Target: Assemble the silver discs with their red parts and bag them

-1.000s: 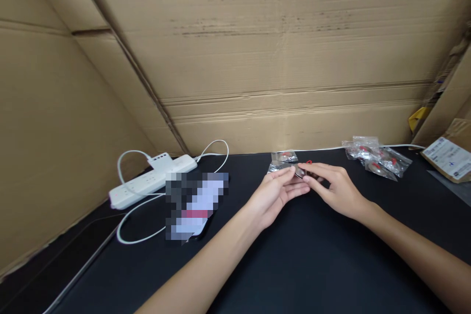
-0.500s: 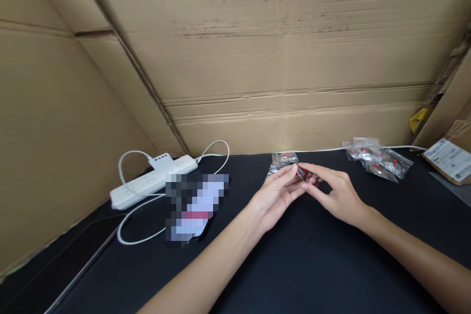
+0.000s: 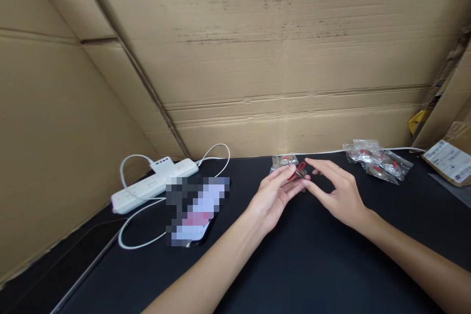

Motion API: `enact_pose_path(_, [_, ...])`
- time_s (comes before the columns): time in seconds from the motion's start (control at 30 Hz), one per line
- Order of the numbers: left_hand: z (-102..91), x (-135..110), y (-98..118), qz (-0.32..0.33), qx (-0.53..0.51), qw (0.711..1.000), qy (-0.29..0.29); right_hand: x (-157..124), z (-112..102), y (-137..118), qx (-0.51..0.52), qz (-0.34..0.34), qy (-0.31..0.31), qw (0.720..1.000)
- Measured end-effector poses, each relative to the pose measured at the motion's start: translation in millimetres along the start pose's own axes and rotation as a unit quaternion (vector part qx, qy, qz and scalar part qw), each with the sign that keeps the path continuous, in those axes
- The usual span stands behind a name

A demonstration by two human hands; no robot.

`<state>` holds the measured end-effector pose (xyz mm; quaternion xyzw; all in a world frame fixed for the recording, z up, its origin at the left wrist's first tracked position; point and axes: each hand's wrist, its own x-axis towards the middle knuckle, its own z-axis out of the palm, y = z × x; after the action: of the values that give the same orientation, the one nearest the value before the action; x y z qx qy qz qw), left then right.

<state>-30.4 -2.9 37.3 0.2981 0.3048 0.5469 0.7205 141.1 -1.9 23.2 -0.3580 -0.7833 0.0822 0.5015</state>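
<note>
one small bag [image 3: 299, 171] — left hand [image 3: 274, 196] pinches it, right hand [image 3: 336, 191] splayed, just touching — bag pile [image 3: 377, 163] + power strip [image 3: 154, 184] nr.

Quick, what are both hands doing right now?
Left hand: closed, pinching a small red-and-silver piece.
Right hand: open, fingers spread, beside that piece.

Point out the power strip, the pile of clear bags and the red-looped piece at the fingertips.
power strip [image 3: 147, 187]: head view, white top face.
pile of clear bags [image 3: 379, 163]: head view, middle of the heap.
red-looped piece [image 3: 300, 167]: head view, on the red loop.
</note>
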Motion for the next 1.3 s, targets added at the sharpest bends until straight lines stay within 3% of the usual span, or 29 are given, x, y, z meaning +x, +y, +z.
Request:
enact_pose_path(0.17, [3.6, -5.1, -5.3, 0.000, 0.004, 1.000, -0.005, -1.8, 8.0, -5.9, -0.017, -0.035, 0.024, 0.999])
enact_pose_path(0.4, [8.4, -9.2, -10.0, -0.014, -0.018, 0.999, -0.024, -2.7, 10.3, -7.8, 0.021, 0.019, 0.035, 0.999])
enact_pose_path(0.67, [13.9, -12.6, -13.7, -0.058, -0.106, 0.993, -0.004, -2.3, 12.5, -8.5, 0.053, 0.012, 0.072, 0.996])
enact_pose_path(0.83, [13.8, -11.0, -14.0, -0.069, -0.127, 0.989, -0.011, -1.2, 11.3, -9.0, 0.104, 0.022, 0.049, 0.993])
enact_pose_path(0.97, [13.7, -10.0, -11.1, -0.065, -0.078, 0.994, -0.040, 0.6, 9.2, -1.1, 0.151, 0.063, 0.036, 0.986])
enact_pose_path(1.07, [6.6, -5.8, -3.2, -0.018, 0.076, 0.997, -0.017, 5.0, 6.2, 9.6, 0.210, 0.137, 0.060, 0.966])
enact_pose_path(1.13, [-3.9, 0.4, 5.5, 0.074, 0.231, 0.969, 0.047, 8.9, 2.8, 17.9, 0.239, 0.190, 0.077, 0.949])
enact_pose_path(1.17, [-10.4, 4.2, 10.2, 0.133, 0.317, 0.936, 0.084, 10.7, 1.0, 22.2, 0.246, 0.215, 0.084, 0.941])
enact_pose_path(1.23, [-23.6, 11.5, 18.5, 0.222, 0.497, 0.829, 0.132, 13.1, -2.4, 30.6, 0.259, 0.255, 0.102, 0.926])
enact_pose_path(1.3, [-34.5, 16.4, 22.7, 0.259, 0.617, 0.731, 0.134, 13.7, -4.2, 38.2, 0.271, 0.284, 0.112, 0.913])
